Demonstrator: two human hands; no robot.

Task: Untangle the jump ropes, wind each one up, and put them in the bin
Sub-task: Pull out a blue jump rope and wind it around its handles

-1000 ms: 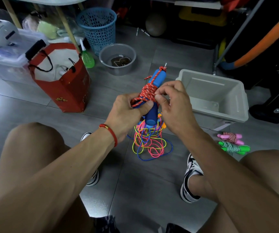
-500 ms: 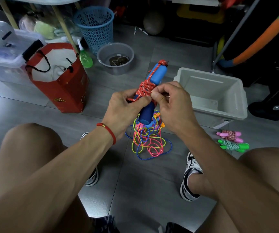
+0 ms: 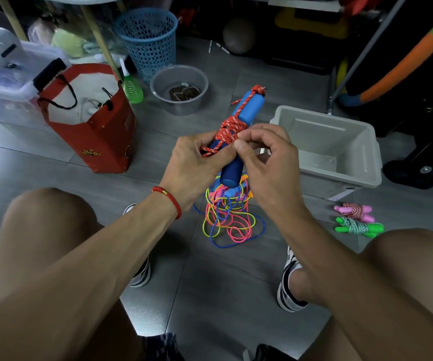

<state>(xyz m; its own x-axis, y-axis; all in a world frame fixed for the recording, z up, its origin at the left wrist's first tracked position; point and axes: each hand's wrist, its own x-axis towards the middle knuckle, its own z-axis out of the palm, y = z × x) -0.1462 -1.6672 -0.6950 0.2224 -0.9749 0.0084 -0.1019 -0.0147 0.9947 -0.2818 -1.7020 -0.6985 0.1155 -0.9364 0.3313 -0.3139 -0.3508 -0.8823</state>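
Step in hand: the loose end of the red rope (image 3: 229, 131) is judged to be in the course of being tucked under its own wraps on the blue handles (image 3: 239, 136).
Left hand (image 3: 197, 162): fingers are curled round the lower half of the handles, the thumb pressed on the rope strand that crosses them.
Right hand (image 3: 267, 162): thumb and forefinger are pinched on the rope at the wraps; the remaining fingers are curled loosely.
Location: the bundle is held in the air above the floor, over the tangled thin ropes (image 3: 227, 217), just beside the near-left corner of the grey bin (image 3: 340, 152).
Long axis: the handles lie side by side, tilted; the knotted top end points up and away towards the far right, the lower end points down towards the tangle.
Technique: tension is to be kept on the last turn by the left thumb while the end is threaded; the wraps are to be kept close together so that none slips towards the lower end.
Bin state: no rope is seen inside it.
Wound ropes: a pink bundle (image 3: 355, 211) and a green bundle (image 3: 358, 227) lie on the floor near the bin's front right corner.
Remaining work: judged to be well short of half done.
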